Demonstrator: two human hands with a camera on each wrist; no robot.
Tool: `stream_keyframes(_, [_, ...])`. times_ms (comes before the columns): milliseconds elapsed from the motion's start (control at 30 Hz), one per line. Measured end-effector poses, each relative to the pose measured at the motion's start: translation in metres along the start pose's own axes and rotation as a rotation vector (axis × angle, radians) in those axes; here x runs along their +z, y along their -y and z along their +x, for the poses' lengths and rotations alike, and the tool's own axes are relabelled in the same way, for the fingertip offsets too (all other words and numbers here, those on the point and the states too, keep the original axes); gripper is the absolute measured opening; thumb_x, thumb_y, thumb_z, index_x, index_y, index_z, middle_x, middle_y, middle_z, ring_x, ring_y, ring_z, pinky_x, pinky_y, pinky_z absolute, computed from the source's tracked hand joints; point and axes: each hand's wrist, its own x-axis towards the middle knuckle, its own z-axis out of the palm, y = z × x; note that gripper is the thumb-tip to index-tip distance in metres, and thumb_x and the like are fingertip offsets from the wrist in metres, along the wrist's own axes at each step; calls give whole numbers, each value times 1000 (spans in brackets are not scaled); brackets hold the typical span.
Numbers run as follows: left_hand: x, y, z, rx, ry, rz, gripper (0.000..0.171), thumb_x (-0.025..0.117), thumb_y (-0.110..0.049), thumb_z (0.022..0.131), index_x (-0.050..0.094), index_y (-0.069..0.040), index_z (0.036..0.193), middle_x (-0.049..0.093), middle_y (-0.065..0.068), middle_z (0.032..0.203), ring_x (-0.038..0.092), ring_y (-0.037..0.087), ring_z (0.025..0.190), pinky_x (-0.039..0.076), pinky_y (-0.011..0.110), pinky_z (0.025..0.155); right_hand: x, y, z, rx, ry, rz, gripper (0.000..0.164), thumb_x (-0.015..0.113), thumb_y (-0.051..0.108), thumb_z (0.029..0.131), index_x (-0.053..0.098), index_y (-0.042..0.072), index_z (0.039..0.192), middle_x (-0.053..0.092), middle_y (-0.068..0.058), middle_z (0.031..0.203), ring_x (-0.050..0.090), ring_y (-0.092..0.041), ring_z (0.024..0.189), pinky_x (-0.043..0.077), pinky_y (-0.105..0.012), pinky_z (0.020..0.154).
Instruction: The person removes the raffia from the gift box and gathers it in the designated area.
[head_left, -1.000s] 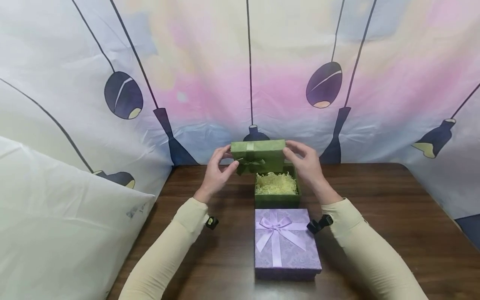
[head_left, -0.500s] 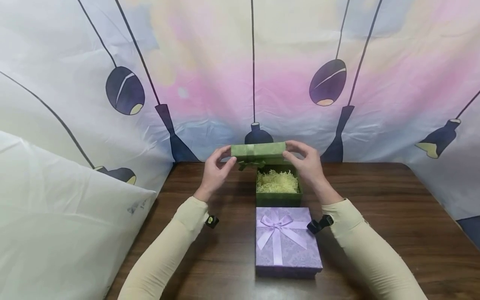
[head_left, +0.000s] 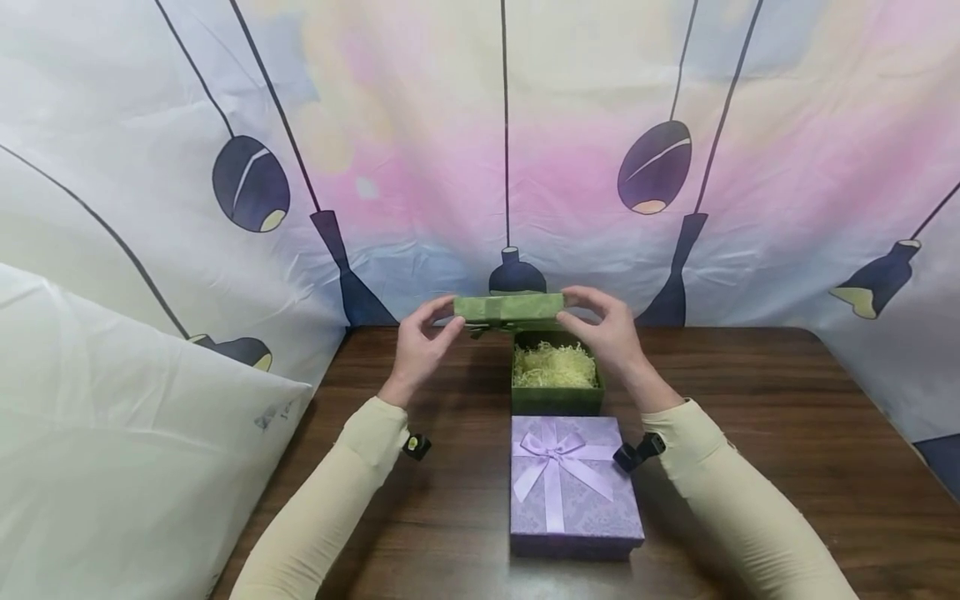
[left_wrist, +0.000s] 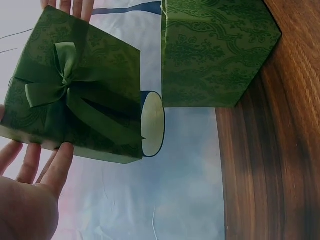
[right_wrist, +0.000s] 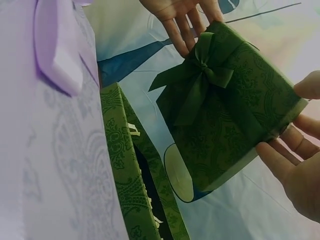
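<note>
Both hands hold a green box lid (head_left: 508, 308) up in the air, above and slightly left of its box. The left hand (head_left: 422, 348) grips the lid's left edge and the right hand (head_left: 609, 333) its right edge, thumbs toward the near side. A dark green ribbon bow (left_wrist: 66, 82) on the lid's patterned top faces the wrist cameras. Under the lid, an uncovered green box (head_left: 558, 400) stands on the table, with pale yellow shredded paper (head_left: 555, 365) inside. In the right wrist view, the lid (right_wrist: 225, 100) is tilted and apart from the box.
A purple gift box (head_left: 576, 492) with a lilac bow stands directly in front of the green box. The brown wooden table (head_left: 750, 433) ends at a printed curtain (head_left: 420, 125). White cloth (head_left: 135, 433) covers the left side.
The lid has tipped so its ribboned top has turned out of the head view, leaving mostly its side edge showing. Both hands have moved slightly left with it, still gripping.
</note>
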Motion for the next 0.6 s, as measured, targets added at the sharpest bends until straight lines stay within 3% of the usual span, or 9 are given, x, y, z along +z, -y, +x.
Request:
stream_keyframes(233, [-6, -1, -4, -24, 16, 14, 39, 64, -1, 92, 56, 10, 129, 58, 28, 125, 58, 40, 117, 56, 20, 84, 5, 1, 1, -9, 24, 3, 39, 75, 8, 85, 65, -1, 121, 65, -22, 115, 61, -34, 111, 49, -47, 101])
stream_keyframes(467, [-12, 2, -7, -46, 9, 9, 38, 65, 0, 91, 57, 9, 128, 59, 28, 125, 58, 38, 117, 54, 20, 88, 11, 2, 1, 30, 62, -58, 40, 76, 10, 83, 65, 0, 120, 66, -19, 112, 64, -37, 108, 55, -40, 93])
stream_keyframes(600, [-15, 4, -9, -58, -3, 6, 38, 65, 2, 90, 58, 10, 126, 59, 28, 124, 58, 34, 115, 55, 31, 94, 16, 2, 1, 44, 81, -111, 40, 77, 13, 82, 66, 2, 120, 67, -17, 110, 67, -35, 104, 58, -38, 87])
